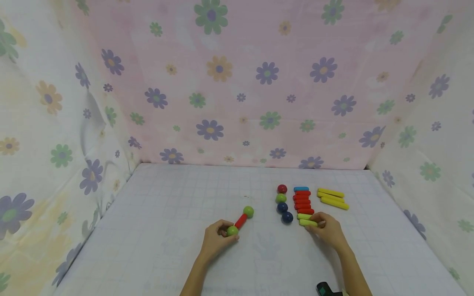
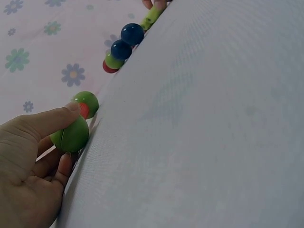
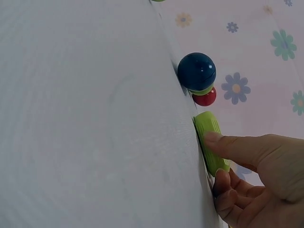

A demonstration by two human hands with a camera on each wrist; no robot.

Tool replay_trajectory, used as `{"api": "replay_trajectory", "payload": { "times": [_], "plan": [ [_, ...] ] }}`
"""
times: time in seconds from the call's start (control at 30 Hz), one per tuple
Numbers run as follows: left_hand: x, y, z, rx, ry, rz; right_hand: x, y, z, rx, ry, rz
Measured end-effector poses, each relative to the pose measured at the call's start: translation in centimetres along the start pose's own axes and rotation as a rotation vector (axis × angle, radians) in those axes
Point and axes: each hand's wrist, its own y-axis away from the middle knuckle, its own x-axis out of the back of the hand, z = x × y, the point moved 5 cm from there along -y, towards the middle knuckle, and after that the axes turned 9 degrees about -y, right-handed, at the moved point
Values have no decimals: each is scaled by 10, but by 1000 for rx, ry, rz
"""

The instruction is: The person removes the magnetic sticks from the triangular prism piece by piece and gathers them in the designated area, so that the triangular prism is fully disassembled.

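My left hand point(image 1: 216, 239) grips a green ball point(image 1: 232, 231) between thumb and fingers. This ball sits at the near end of a red stick point(image 1: 240, 221), and another green ball point(image 1: 248, 212) is at the far end. In the left wrist view a seam line runs across the held ball point(image 2: 73, 135). Over at the right, my right hand point(image 1: 328, 231) pinches the nearest light green stick point(image 1: 308, 223) at its right end. The right wrist view shows the thumb on this ridged stick point(image 3: 207, 124), with fingers curled by its end. A second light green stick point(image 1: 304, 216) lies just behind it.
Several red sticks point(image 1: 302, 202) lie in a column behind the light green ones, with a blue stick point(image 1: 301, 189) at the back. Left of them are a red ball point(image 1: 282, 189), a green ball point(image 1: 281, 198) and dark blue balls point(image 1: 287, 217). Yellow sticks point(image 1: 335, 203) lie right.
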Motion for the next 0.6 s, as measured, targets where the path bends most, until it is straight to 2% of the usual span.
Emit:
{"api": "replay_trajectory", "payload": {
  "times": [0.4, 0.5, 0.6],
  "plan": [
    [0, 0, 2, 16, -17, -4, 1, 2, -10, 31, 39, 15],
    [0, 0, 2, 18, -29, -8, 3, 4, -22, 111, 34, 86],
    [0, -1, 2, 20, -27, -12, 2, 6, -41, 249, 11, 210]
  ]
}}
